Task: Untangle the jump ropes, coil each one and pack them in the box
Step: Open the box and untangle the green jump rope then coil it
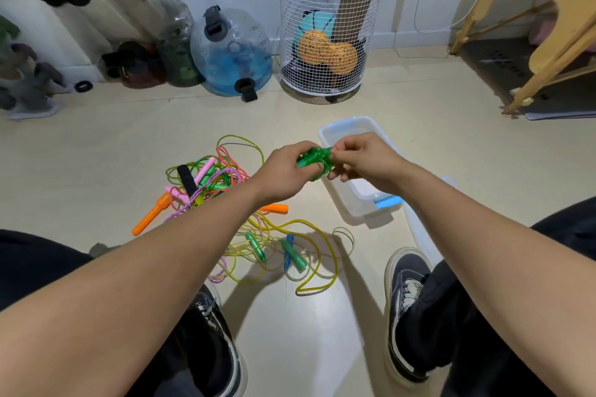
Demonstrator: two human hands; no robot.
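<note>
While I watch through the head camera, the only view I have, the left hand (283, 167) is curled round a bundled green jump rope (314, 159), and the right hand (364, 156) pinches the bundle's far end with its fingertips, as if tucking in the last turn. Both hands hold it above the near-left edge of the clear plastic box (351, 193), which sits on the floor (322, 332) and looks to hold no rope yet. I judge the coil to be the weak point: the cord looks springy, and if either pinch slackens before the end is secured, the loops could spring loose and need winding again. Lower left, the tangled pile of ropes (206, 180) lies under the left forearm, with a looser yellow rope (309, 255) spread between the shoes (406, 309). A careless sweep of that arm, or a shifted foot, could drag the strands tighter together. I cannot tell whether the green bundle is tied off.
</note>
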